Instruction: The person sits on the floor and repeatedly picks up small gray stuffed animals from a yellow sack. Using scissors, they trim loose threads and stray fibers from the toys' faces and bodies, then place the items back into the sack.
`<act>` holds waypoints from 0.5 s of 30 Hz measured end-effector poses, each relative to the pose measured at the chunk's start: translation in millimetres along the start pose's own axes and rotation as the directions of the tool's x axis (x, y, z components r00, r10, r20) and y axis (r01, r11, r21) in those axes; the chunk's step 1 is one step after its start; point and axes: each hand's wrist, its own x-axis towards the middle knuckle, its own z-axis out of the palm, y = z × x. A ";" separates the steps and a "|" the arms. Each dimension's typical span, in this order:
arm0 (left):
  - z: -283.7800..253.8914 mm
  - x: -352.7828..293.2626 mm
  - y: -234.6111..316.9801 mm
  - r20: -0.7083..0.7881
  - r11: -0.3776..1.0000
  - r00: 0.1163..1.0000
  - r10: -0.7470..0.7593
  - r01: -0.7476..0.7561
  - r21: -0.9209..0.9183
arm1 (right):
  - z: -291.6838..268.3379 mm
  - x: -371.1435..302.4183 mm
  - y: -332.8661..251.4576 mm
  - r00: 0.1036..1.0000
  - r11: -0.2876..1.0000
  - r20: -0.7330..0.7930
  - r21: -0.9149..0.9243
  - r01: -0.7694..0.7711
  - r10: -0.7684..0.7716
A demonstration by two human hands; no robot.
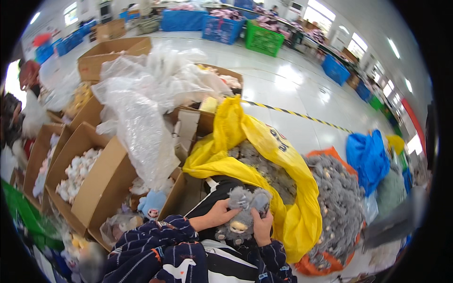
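Note:
A fluffy grey plush toy with big ears and a pale face patch rests over my lap. My left hand grips it near one ear, fingers closed on the fur. On the other side, my right hand pinches it just below the other ear. Right behind it gapes a yellow sack with grey plush inside. To its right, an orange sack bulges with a heap of similar grey plush toys.
Cardboard boxes with small plush pieces stand at left, one holding a blue plush toy. Clear plastic sheeting drapes over them. A blue bag lies at right. Yellow-black floor tape runs beyond; a green crate stands farther back.

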 end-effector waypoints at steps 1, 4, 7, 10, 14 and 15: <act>-2.4 -1.6 1.8 -0.008 0.999 1.000 0.020 -0.020 0.027 | -0.8 1.1 5.8 0.999 0.998 0.013 -0.031 0.047 -0.046; -7.1 -5.0 8.2 -0.028 0.992 0.997 0.072 -0.069 0.102 | 9.9 -0.2 -10.0 0.992 0.979 0.087 -0.173 0.108 -0.094; -6.8 -5.4 11.7 -0.037 0.996 0.998 0.054 -0.051 0.071 | 11.1 1.9 -17.7 0.989 0.992 0.140 -0.113 0.060 -0.044; -8.7 -1.1 7.3 0.028 0.989 0.996 -0.084 0.087 -0.123 | 6.5 3.7 -10.3 0.994 0.994 0.101 -0.091 0.060 -0.051; -15.3 -2.8 18.9 0.257 0.964 0.935 -0.246 0.265 -0.039 | 11.8 5.4 -1.9 0.998 0.996 -0.049 0.084 0.041 -0.036; -15.0 -3.8 24.7 0.268 0.972 0.934 -0.235 0.227 0.061 | 12.2 7.9 1.8 0.996 0.988 -0.090 0.149 0.029 -0.016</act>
